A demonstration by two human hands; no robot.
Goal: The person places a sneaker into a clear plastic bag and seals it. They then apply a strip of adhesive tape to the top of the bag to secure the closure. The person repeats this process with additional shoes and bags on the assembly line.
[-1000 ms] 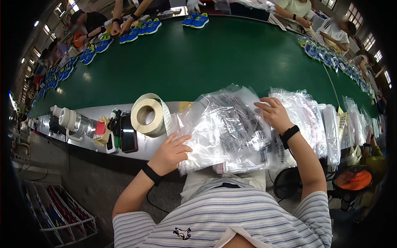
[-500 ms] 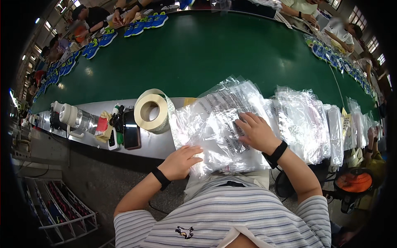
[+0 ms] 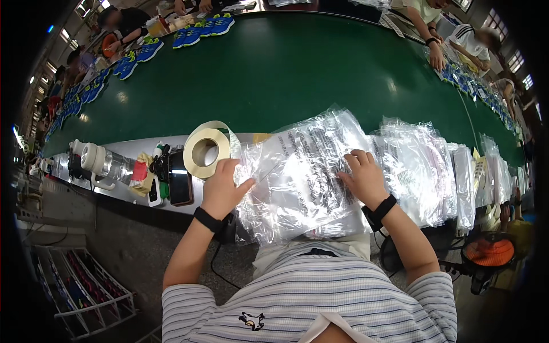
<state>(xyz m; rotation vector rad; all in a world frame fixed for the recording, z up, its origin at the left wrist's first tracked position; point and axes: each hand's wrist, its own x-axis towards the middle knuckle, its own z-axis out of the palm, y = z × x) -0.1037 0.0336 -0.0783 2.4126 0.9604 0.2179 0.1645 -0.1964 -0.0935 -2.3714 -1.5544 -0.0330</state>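
A stack of clear plastic bags point(image 3: 297, 188) with dark print lies before me, its near edge at my waist. My right hand point(image 3: 366, 178) rests on the right side of the stack, fingers spread and slightly bent. At the stack's left edge is my left hand point(image 3: 223, 187), thumb apart from the fingers. Its fingertips are beside the label strip that comes off a large roll of labels point(image 3: 197, 162); whether they touch the strip I cannot tell. The roll lies on its side with its core showing. Neither hand visibly grips anything.
Left of the roll lie a phone point(image 3: 181, 186), cables and a clear bottle point(image 3: 108, 162). More bag piles point(image 3: 420, 177) stand to the right. Beyond runs a green conveyor belt point(image 3: 274, 74) with blue shoes point(image 3: 203, 31) along it and people at work. An orange fan point(image 3: 488, 250) is at lower right.
My left hand has moved up and left, from the stack's near-left corner toward the label roll. My right hand has shifted slightly right. The top bags have spread and now cover the strip's lower part.
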